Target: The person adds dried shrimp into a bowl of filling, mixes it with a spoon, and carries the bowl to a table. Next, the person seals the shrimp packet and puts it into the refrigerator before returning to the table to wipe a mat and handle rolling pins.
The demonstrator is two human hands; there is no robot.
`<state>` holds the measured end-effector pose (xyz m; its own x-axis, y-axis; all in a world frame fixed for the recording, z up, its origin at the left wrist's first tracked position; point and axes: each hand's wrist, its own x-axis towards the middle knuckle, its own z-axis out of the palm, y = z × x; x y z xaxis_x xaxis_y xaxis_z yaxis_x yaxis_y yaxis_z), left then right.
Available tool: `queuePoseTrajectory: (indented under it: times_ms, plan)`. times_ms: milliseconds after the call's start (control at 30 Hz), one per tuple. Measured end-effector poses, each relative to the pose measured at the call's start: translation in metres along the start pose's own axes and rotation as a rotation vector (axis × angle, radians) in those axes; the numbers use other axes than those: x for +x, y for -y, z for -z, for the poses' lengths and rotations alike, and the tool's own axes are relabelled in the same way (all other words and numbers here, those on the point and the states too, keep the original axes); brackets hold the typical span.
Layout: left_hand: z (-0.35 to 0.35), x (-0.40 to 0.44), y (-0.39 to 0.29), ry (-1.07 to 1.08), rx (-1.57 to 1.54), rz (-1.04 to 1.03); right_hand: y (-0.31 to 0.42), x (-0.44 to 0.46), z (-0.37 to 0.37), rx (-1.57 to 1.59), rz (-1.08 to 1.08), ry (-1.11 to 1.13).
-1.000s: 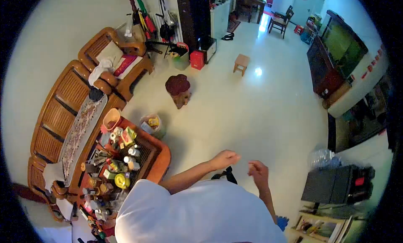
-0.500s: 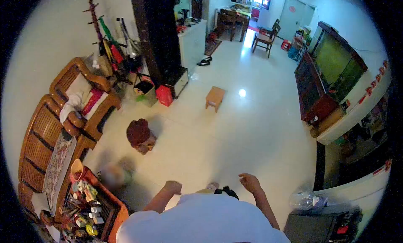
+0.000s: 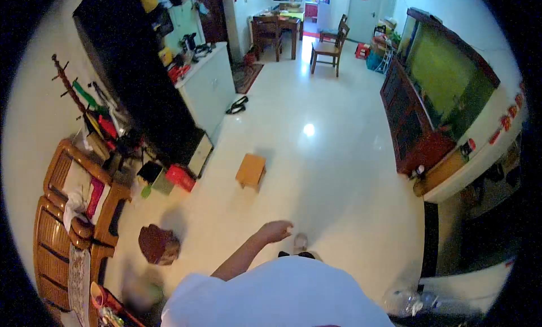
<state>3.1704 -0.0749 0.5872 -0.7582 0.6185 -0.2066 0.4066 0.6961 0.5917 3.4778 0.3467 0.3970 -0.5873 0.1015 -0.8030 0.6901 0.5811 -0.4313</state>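
My left hand (image 3: 275,231) is in front of the white shirt (image 3: 282,296), over the pale tiled floor. Its fingers are loosely curled together, and nothing shows in them. A shoe (image 3: 301,242) shows just right of this hand, below it on the floor. My right hand is out of sight. Farther ahead, a small wooden stool (image 3: 250,170) stands on the floor. A stool with a dark red top (image 3: 155,243) is at the left.
A wooden sofa (image 3: 59,236) lines the left side, near a red box (image 3: 179,177). Beyond are a white cabinet (image 3: 209,87) and a wooden chair (image 3: 327,50). At the right are a fish tank (image 3: 443,73), a dark threshold (image 3: 430,236) and plastic bottles (image 3: 403,302).
The view has moved forward across the room; the small stool is nearer and the tea table has mostly left view. My left hand has swung inward in front of the body. My right hand has left view.
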Motion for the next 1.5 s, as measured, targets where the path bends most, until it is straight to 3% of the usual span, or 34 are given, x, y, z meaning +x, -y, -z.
queuePoseTrajectory:
  times_ms: [67, 133, 200, 267, 300, 367, 433, 467, 533, 600, 700, 767, 900, 933, 1000, 1100, 1167, 1200, 1300, 1400, 1433, 1467, 1500]
  plan:
    - [0.003, 0.027, 0.035, 0.084, -0.022, 0.196, 0.028, 0.031, 0.046, 0.058, -0.024, 0.020]
    - [-0.028, 0.038, 0.106, 0.204, 0.107, 0.219, 0.062, 0.073, 0.094, 0.133, -0.015, 0.031]
    - [-0.033, 0.047, 0.144, 0.498, 0.123, 0.360, 0.093, 0.131, 0.143, 0.347, 0.045, 0.058]
    - [-0.043, 0.027, 0.194, 0.218, -0.202, 0.255, 0.126, 0.211, 0.191, 0.764, 0.149, 0.134]
    - [-0.045, 0.021, 0.203, 0.175, -0.317, 0.362, 0.155, 0.244, 0.216, 0.803, 0.184, 0.132]
    - [-0.043, 0.029, 0.212, 0.199, -0.497, 0.863, 0.235, 0.291, 0.273, 0.470, 0.231, 0.035]
    - [-0.040, 0.040, 0.224, 0.182, -0.646, 1.114, 0.333, 0.294, 0.324, -0.236, 0.458, -0.185]
    - [-0.034, 0.053, 0.231, 0.173, -0.698, 1.191, 0.354, 0.321, 0.335, -0.233, 0.457, -0.189]
    - [-0.016, 0.092, 0.244, 0.165, -0.770, 1.280, 0.420, 0.354, 0.362, 0.356, 0.496, -0.260]
    - [0.015, 0.151, 0.262, 0.145, -0.807, 1.297, 0.477, 0.353, 0.394, 0.199, 0.373, -0.190]
    - [0.063, 0.273, 0.302, 0.091, -0.804, 1.188, 0.479, 0.409, 0.417, 0.291, 0.390, -0.025]
    - [0.116, 0.376, 0.326, -0.016, -0.803, 1.047, 0.510, 0.409, 0.446, -0.134, 0.272, 0.102]
    - [0.207, 0.577, 0.384, -0.325, -0.901, 0.771, 0.535, 0.432, 0.493, -0.089, 0.178, 0.097]
    - [0.288, 0.616, 0.330, -0.278, -0.718, 0.777, 0.536, 0.447, 0.505, -0.067, 0.139, 0.092]
    - [0.313, 0.691, 0.361, -0.425, -0.724, 0.500, 0.547, 0.487, 0.529, -0.035, 0.076, 0.090]
    - [0.363, 0.768, 0.376, -0.446, -0.765, 0.423, 0.574, 0.555, 0.572, -0.004, 0.003, 0.099]
    - [0.381, 0.789, 0.376, -0.415, -0.698, 0.557, 0.605, 0.603, 0.610, 0.010, -0.016, 0.101]
    - [0.398, 0.794, 0.362, -0.382, -0.846, 0.672, 0.625, 0.624, 0.630, 0.025, -0.021, 0.104]
    - [0.421, 0.790, 0.377, 0.042, -0.502, 0.719, 0.691, 0.715, 0.690, 0.091, 0.010, 0.101]
    - [0.415, 0.775, 0.416, 0.071, -0.651, 0.919, 0.760, 0.857, 0.747, 0.093, 0.182, 0.010]
    - [0.418, 0.777, 0.428, 0.040, -0.707, 0.998, 0.816, 0.874, 0.774, -0.208, 0.399, -0.051]
    - [0.418, 0.780, 0.440, 0.005, -0.764, 1.079, 0.944, 0.793, 0.814, 0.094, 0.251, -0.050]
    - [0.421, 0.784, 0.449, -0.033, -0.817, 1.153, 0.937, 0.888, 0.823, -0.098, 0.337, -0.052]
